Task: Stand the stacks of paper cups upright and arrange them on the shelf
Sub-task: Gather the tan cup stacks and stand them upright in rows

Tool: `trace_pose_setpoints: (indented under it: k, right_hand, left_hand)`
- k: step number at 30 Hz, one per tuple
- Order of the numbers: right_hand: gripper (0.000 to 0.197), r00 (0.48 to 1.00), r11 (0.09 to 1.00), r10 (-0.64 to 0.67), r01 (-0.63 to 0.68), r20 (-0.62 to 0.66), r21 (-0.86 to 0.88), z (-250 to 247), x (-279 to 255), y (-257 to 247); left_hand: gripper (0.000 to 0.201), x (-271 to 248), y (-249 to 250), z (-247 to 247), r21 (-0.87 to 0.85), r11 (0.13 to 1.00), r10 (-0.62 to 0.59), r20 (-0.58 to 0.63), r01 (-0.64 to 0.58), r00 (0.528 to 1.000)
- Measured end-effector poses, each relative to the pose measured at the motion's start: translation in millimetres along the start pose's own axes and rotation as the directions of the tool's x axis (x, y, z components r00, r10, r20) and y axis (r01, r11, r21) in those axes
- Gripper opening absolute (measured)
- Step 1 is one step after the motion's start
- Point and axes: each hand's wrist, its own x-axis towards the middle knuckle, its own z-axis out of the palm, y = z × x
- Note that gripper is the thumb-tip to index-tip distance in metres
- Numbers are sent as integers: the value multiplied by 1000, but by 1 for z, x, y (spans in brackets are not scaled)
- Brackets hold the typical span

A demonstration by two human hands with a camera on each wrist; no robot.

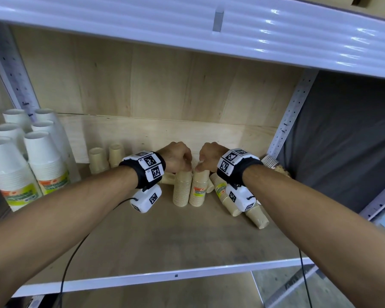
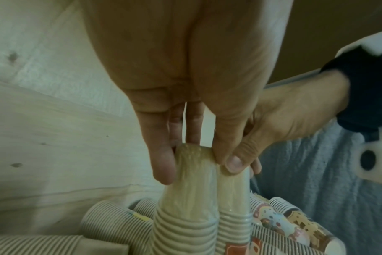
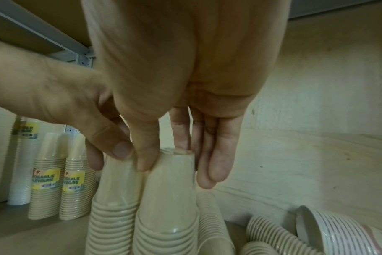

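Two beige paper cup stacks stand upright side by side mid-shelf. My left hand [image 1: 182, 162] grips the top of the left stack [image 1: 182, 191], thumb and fingers curled round its top cup [image 2: 192, 160]. My right hand [image 1: 207, 162] grips the top of the right stack [image 1: 199, 190], which carries a label; its thumb and fingers [image 3: 216, 163] close round the top cup [image 3: 168, 198]. Just right of these, more beige stacks [image 1: 226, 196] lie on their sides, partly hidden by my right wrist.
Two upright beige stacks [image 1: 97, 160] stand at the back left, beside tall white cup stacks [image 1: 46, 156]. A patterned cup stack [image 1: 273, 165] lies by the right shelf post [image 1: 291, 114]. The shelf board [image 1: 165, 241] shows bare wood toward its front edge; the upper shelf [image 1: 209, 30] hangs close overhead.
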Motion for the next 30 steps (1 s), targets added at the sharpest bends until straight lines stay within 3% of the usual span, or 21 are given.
trace_pose_setpoints:
  k: [3, 7, 9, 15, 20, 22, 26, 30]
  right_hand:
    - [45, 1000, 1000, -9, 9, 23, 9, -1, 1, 2]
    - [49, 1000, 1000, -12, 12, 20, 10, 0, 0, 2]
    - [48, 1000, 1000, -5, 5, 11, 6, 1, 1, 3]
    - [42, 1000, 1000, -3, 3, 5, -10, 3, 2, 2]
    - [38, 999, 1000, -9, 8, 38, 26, 1, 3, 3]
    - [33, 999, 999, 1, -3, 40, 39, 1, 3, 5]
    - [43, 1000, 999, -7, 6, 29, 33, 2, 1, 4]
    - [28, 1000, 999, -6, 5, 24, 34, 3, 2, 4]
  left_hand:
    - [39, -1, 4, -2, 25, 999, 32, 19, -32, 999]
    - [47, 0, 4, -1, 38, 999, -38, -23, 39, 999]
    - [40, 0, 4, 0, 39, 998, -50, -28, 51, 998]
    - [31, -2, 7, 2, 64, 997, 46, 15, -47, 999]
    - [44, -1, 7, 1, 43, 998, -43, -34, 44, 998]
    - [37, -2, 8, 3, 56, 997, -55, -38, 57, 998]
    - [31, -4, 10, 6, 77, 997, -2, -19, 3, 1000]
    - [37, -5, 10, 5, 63, 998, 1, -14, 0, 1000]
